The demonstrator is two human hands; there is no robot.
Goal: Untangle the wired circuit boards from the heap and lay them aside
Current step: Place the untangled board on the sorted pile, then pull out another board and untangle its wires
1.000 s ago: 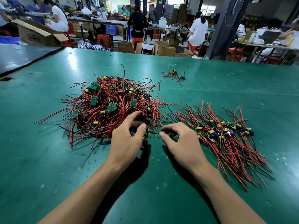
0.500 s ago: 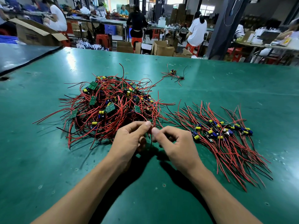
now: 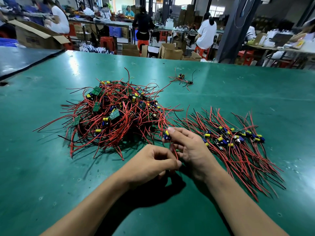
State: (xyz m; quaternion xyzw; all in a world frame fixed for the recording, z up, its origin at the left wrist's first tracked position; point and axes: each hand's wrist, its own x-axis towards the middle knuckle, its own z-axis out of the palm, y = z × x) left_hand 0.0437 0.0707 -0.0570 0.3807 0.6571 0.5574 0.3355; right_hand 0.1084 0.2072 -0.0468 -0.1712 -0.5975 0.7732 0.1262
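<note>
Now: your right hand (image 3: pixel 189 147) pinches one small board (image 3: pixel 167 135) between thumb and fingertips, its yellow and blue parts showing, above the green table (image 3: pixel 42 167). Your left hand (image 3: pixel 151 164), fingers curled, pinches the lower end of that board's red wire (image 3: pixel 174 150). Both hands sit between the two lots: tangled heap (image 3: pixel 115 114) to your left, sorted pile (image 3: pixel 235 147) to your right, its wires combed toward you. Heap wires reach near the held board; whether any hook on it, cannot tell. One stray board (image 3: pixel 181 76) lies well apart, far side.
</note>
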